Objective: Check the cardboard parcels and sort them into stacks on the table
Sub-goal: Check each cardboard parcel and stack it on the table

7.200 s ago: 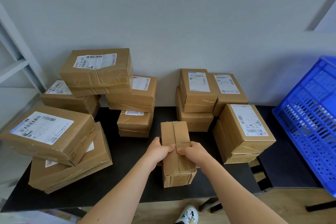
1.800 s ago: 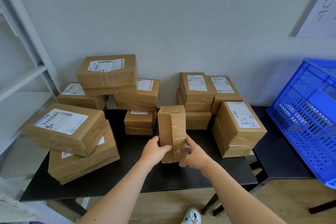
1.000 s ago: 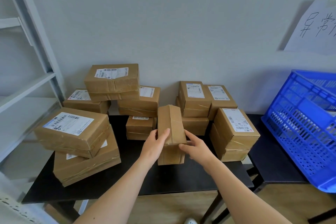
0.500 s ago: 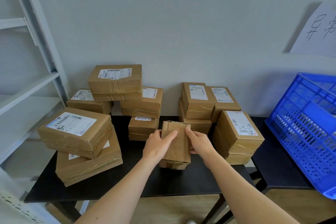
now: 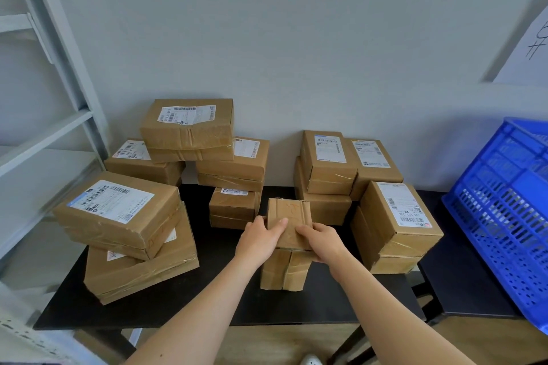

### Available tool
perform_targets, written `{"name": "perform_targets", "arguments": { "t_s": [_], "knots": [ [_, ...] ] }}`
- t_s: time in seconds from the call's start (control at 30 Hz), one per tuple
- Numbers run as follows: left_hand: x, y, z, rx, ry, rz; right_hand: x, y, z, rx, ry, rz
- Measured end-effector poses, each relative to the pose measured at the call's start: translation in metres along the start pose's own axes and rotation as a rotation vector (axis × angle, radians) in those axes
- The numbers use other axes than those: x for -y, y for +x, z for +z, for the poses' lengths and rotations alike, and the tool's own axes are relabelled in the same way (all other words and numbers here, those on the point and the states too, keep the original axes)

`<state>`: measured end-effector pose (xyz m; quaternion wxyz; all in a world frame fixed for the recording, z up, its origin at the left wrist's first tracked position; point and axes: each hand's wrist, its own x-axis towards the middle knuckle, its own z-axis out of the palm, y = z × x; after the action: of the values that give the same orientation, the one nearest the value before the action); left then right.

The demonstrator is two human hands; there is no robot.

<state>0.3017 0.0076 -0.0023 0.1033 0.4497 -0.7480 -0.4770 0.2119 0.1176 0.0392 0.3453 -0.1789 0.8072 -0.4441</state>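
With the held parcel taken as the clock centre, a left stack (image 5: 118, 210) of two large parcels is found at 9 o'clock, labels kept uppermost so that they can be read. At 11 o'clock a rear pile (image 5: 189, 127) is set against the wall, with a small parcel (image 5: 234, 207) in front of it.

The held parcel (image 5: 289, 222) is located over the middle of the worktop (image 5: 207, 299), towards the front edge. It is clasped from both sides: the left hand (image 5: 261, 238) is wrapped over its left edge and the right hand (image 5: 321, 241) over its right edge. An unlabelled, taped face bearing a red scrawl is turned to view, presumably for checking. Whether its lower end rests on the worktop cannot be determined.

Right stacks (image 5: 397, 222) stand between 1 and 3 o'clock, and a blue crate (image 5: 504, 216) lies beyond them.
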Motion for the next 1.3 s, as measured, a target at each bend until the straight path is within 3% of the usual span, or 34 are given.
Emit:
{"name": "perform_targets", "arguments": {
  "t_s": [0.57, 1.07, 1.3],
  "knots": [
    [0.007, 0.024, 0.006, 0.029, -0.24, 0.019, 0.009, 0.027, 0.0, 0.028, 0.031, 0.223],
    [0.005, 0.018, -0.006, 0.036, -0.293, 0.009, 0.001, 0.007, -0.001, 0.047, 0.036, 0.14],
    [0.014, 0.004, -0.032, -0.145, -0.305, 0.016, 0.014, -0.005, 0.004, 0.045, 0.152, 0.101]
  ]
}}
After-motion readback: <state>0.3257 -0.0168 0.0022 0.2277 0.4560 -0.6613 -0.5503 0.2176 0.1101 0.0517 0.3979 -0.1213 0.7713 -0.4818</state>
